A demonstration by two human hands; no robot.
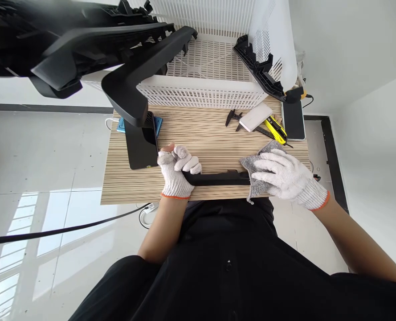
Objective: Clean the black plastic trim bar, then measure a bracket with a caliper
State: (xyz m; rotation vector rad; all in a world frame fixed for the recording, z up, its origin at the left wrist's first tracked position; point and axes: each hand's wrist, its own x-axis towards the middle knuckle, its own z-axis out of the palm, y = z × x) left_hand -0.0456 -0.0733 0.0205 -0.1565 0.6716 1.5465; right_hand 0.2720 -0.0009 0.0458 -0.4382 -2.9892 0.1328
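Note:
A long black plastic trim piece (219,179) lies along the table's near edge. My left hand (179,167), in a white knitted glove with the thumb tip bare, is closed around its left end. Over the right end is a grey cloth (250,165), which hides that part of the piece. My right hand (281,174), gloved in white with an orange cuff edge, holds the cloth and presses it down with the fingers laid across it.
Behind the wooden-patterned table (198,129) stands a white plastic basket (201,91), with similar black trim pieces (144,62) jutting over its left side and another piece (259,69) at right. A black phone (139,149), yellow utility knife (275,129), black caliper (230,117) and white box (255,117) lie around.

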